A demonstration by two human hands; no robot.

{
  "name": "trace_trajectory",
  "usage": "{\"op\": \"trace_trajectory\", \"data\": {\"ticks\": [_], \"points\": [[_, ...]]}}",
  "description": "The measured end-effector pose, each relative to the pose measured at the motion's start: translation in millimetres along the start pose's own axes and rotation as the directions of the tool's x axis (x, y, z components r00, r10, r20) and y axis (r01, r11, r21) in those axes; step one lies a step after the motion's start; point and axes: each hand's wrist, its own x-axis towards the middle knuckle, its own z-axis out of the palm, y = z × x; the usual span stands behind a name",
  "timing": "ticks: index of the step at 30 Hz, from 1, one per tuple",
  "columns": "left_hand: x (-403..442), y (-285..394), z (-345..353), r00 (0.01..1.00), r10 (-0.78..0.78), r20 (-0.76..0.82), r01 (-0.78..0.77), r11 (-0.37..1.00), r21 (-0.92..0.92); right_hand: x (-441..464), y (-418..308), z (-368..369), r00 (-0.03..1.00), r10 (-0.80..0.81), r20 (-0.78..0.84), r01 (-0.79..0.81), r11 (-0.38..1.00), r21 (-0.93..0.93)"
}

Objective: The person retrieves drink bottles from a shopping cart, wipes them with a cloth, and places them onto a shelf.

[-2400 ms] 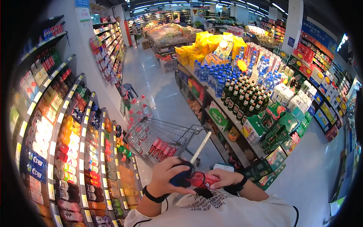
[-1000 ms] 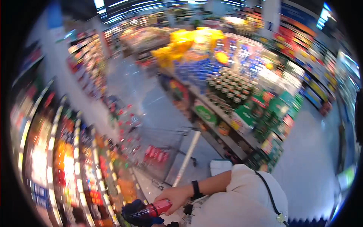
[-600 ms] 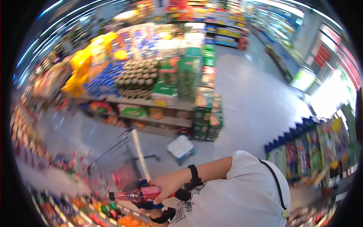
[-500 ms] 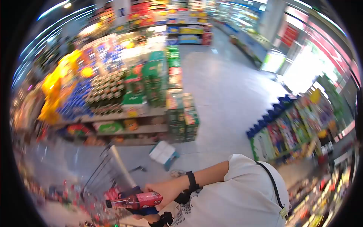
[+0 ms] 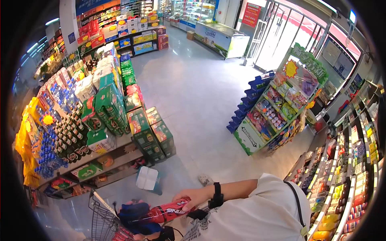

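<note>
My right hand [image 5: 191,197], with a black band on its wrist, is closed on a red Sting drink bottle [image 5: 167,211]. The bottle lies tilted, its neck pointing left. Dark blue, cloth-like shapes [image 5: 134,211] surround the neck; I cannot make out what they are. Below the bottle, a second black band [image 5: 167,233] shows near my left hand, whose fingers I cannot distinguish. A wire shopping cart [image 5: 100,223] stands at the lower left, just beyond the bottle, with some reddish items in it.
On the left stands a display shelf [image 5: 114,166] of bottles and boxes. Green cartons [image 5: 150,136] are stacked at its end. A blue-and-white stool-like object [image 5: 148,178] is on the floor. A candy rack [image 5: 251,136] and stocked shelves [image 5: 341,180] line the right.
The view has swung right and sharpened. The bottle has shifted right; its dark cap showed at the left end before, and blue shapes now surround the neck. My right hand stays on it.
</note>
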Motion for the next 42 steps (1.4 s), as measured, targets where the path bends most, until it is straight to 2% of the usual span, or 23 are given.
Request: {"op": "trace_trajectory", "data": {"ticks": [2, 3, 5, 7, 10, 11, 14, 17, 18, 20, 21, 22, 23, 24, 25, 26, 27, 28, 30, 31, 35, 38, 42], "points": [[-1.6, -13.8, 26.2, 0.997, -0.061, 0.043, 0.064, 0.995, -0.071, -17.9, -16.9, -14.1, 0.997, 0.031, 0.07, -0.035, 0.998, 0.058], [0.6, -18.9, 47.8, 0.996, -0.08, -0.028, 0.079, 0.996, -0.038, -25.6, -23.0, -24.0, 0.992, 0.051, 0.112, -0.064, 0.991, 0.115], [6.3, -50.0, 63.6, 0.997, -0.073, 0.017, 0.074, 0.997, -0.026, -40.4, -33.8, -46.4, 0.979, 0.072, 0.191, -0.114, 0.97, 0.217], [14.7, -84.9, 88.0, 0.995, -0.047, 0.09, 0.043, 0.998, 0.053, -59.3, -34.1, -63.6, 0.997, 0.023, 0.077, -0.04, 0.974, 0.225], [15.3, -147.3, 149.1, 0.999, -0.033, 0.016, 0.032, 0.996, 0.082, -88.1, -50.0, -100.7, 0.997, 0.0, -0.083, 0.017, 0.98, 0.199], [13.9, -168.3, 157.5, 0.991, -0.114, 0.071, 0.108, 0.99, 0.088, -97.0, -57.2, -115.3, 0.991, -0.002, -0.134, 0.027, 0.982, 0.188], [11.5, -251.2, 184.1, 0.982, -0.04, 0.186, 0.01, 0.988, 0.155, -119.3, -51.5, -173.1, 0.955, 0.013, -0.296, 0.032, 0.988, 0.149], [14.6, -298.7, 206.3, 0.984, -0.125, 0.126, 0.096, 0.971, 0.221, -147.8, -57.7, -233.0, 0.935, -0.086, -0.344, 0.123, 0.988, 0.089], [19.2, -326.5, 210.0, 0.988, -0.053, 0.146, 0.034, 0.991, 0.129, -160.3, -52.6, -245.2, 0.922, -0.102, -0.373, 0.138, 0.988, 0.073], [21.1, -344.6, 221.6, 0.994, -0.073, 0.075, 0.055, 0.975, 0.213, -188.4, -66.4, -257.6, 0.893, -0.133, -0.431, 0.165, 0.986, 0.039], [12.1, -355.4, 193.4, 0.982, -0.162, 0.093, 0.129, 0.948, 0.29, -205.8, -80.4, -256.4, 0.875, -0.116, -0.471, 0.125, 0.992, -0.012], [15.6, -358.4, 209.7, 0.985, -0.165, 0.046, 0.151, 0.962, 0.229, -221.5, -99.7, -254.3, 0.858, -0.103, -0.504, 0.081, 0.995, -0.065], [22.3, -351.4, 230.8, 0.986, -0.169, -0.001, 0.167, 0.971, 0.173, -232.8, -109.2, -257.2, 0.869, -0.031, -0.493, 0.023, 0.999, -0.022], [31.6, -341.4, 250.4, 0.984, -0.173, -0.043, 0.177, 0.977, 0.119, -237.6, -108.6, -262.6, 0.865, -0.171, -0.473, 0.112, 0.982, -0.151], [45.6, -326.4, 273.2, 0.988, -0.113, 0.11, 0.09, 0.977, 0.192, -240.0, -104.0, -268.9, 0.847, -0.308, -0.433, 0.2, 0.94, -0.278], [59.9, -333.5, 259.2, 0.989, 0.015, 0.145, -0.039, 0.986, 0.164, -243.2, -108.7, -274.2, 0.816, -0.439, -0.377, 0.285, 0.872, -0.398], [58.2, -337.8, 247.5, 0.998, 0.029, 0.063, -0.036, 0.994, 0.107, -246.3, -114.1, -276.1, 0.869, -0.336, -0.363, 0.276, 0.938, -0.209], [57.9, -337.2, 248.9, 0.999, 0.033, -0.021, -0.032, 0.998, 0.047, -242.8, -110.8, -281.8, 0.832, -0.435, -0.345, 0.312, 0.88, -0.357], [62.0, -338.1, 188.0, 0.982, 0.145, 0.125, -0.144, 0.989, -0.014, -226.9, -92.6, -287.7, 0.744, -0.611, -0.269, 0.353, 0.702, -0.618], [61.7, -328.2, 175.2, 0.984, 0.139, 0.111, -0.154, 0.978, 0.141, -223.8, -92.3, -286.6, 0.729, -0.64, -0.244, 0.372, 0.669, -0.643], [51.5, -309.7, 193.9, 0.987, 0.135, -0.09, -0.119, 0.979, 0.167, -208.9, -100.0, -285.7, 0.63, -0.775, -0.039, 0.508, 0.45, -0.735], [43.7, -301.7, 197.2, 0.974, 0.146, -0.175, -0.113, 0.976, 0.184, -193.4, -95.5, -289.0, 0.873, -0.488, 0.019, 0.446, 0.779, -0.442], [22.2, -290.0, 186.9, 0.949, 0.183, -0.258, -0.14, 0.974, 0.176, -163.8, -118.2, -263.3, 0.914, -0.293, 0.279, 0.365, 0.896, -0.255]]}}
